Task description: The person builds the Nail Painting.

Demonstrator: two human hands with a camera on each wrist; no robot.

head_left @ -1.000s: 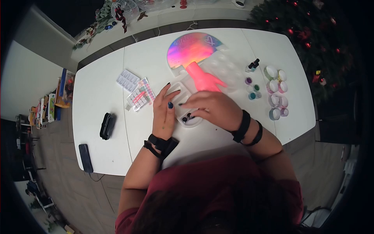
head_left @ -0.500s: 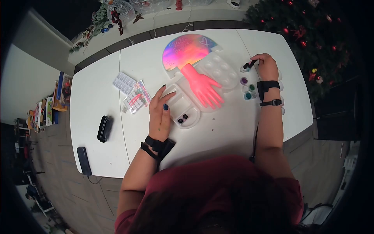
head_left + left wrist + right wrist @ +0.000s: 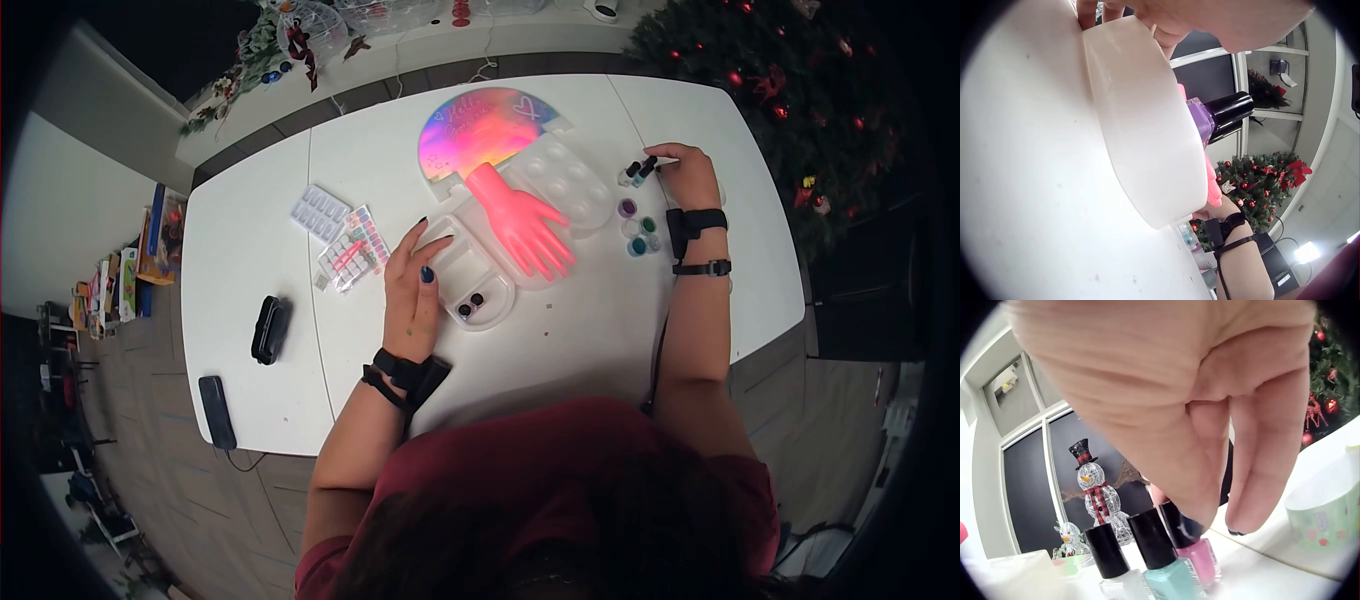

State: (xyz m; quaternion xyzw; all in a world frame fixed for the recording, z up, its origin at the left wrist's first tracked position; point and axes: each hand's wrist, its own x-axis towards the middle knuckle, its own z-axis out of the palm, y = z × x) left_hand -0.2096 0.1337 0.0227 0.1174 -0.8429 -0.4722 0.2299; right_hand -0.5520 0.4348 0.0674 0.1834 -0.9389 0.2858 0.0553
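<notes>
Now, the right hand [image 3: 690, 182] pinches the black cap of a pink glass nail-polish bottle [image 3: 1202, 562] at the far right of the white table [image 3: 560, 350]; a teal glass bottle [image 3: 1169, 584] and a whitish glass bottle [image 3: 1124, 587] crowd just left of it. Small round pots of coloured contents [image 3: 638, 246] stand nearer. The left hand [image 3: 412, 295], fingers loosely extended, rests on the left edge of a white plastic compartment tray [image 3: 1141, 125] bearing two black-capped bottles [image 3: 465, 310]. A bright pink model hand [image 3: 520, 225] lies between both hands.
</notes>
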